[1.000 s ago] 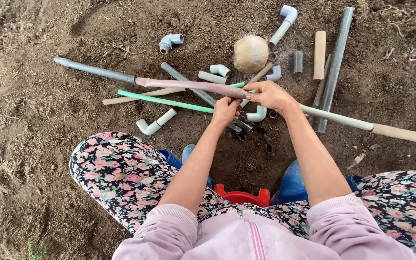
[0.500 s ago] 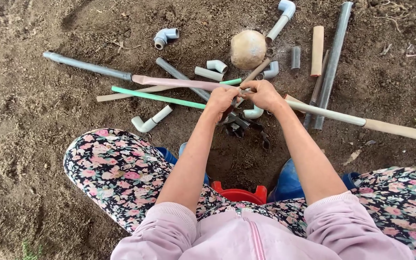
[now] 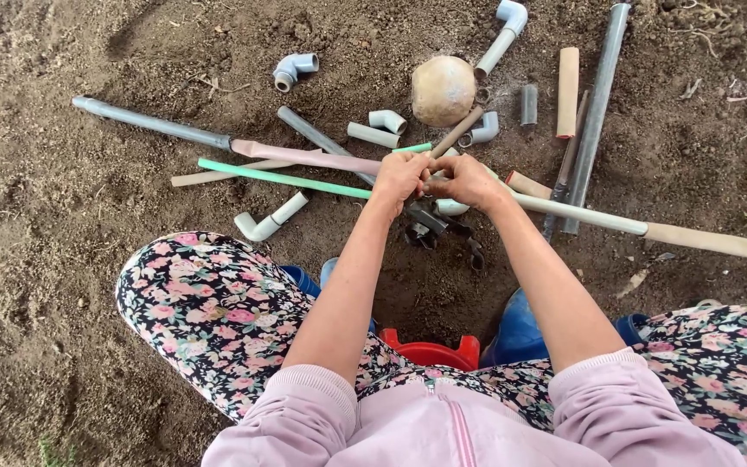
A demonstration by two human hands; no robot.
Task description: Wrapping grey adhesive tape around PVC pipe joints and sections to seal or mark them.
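Though dusty, slender rigid pipes (image 3: 304,160)

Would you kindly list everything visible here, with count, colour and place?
long pipe: one, grey with pinkish end, upper left on soil
green rod: one, running left from the hands
elbow fittings: several, grey-white, scattered above the hands
round stone-like ball: one, tan, top centre
tan tube: one, upper right
grey pipe: one, upper right, upright in frame
pale long pipe: one, running right from the hands
red stool: one, under the person
left hand: gripping a thin brown stick
right hand: fingers closed beside the left
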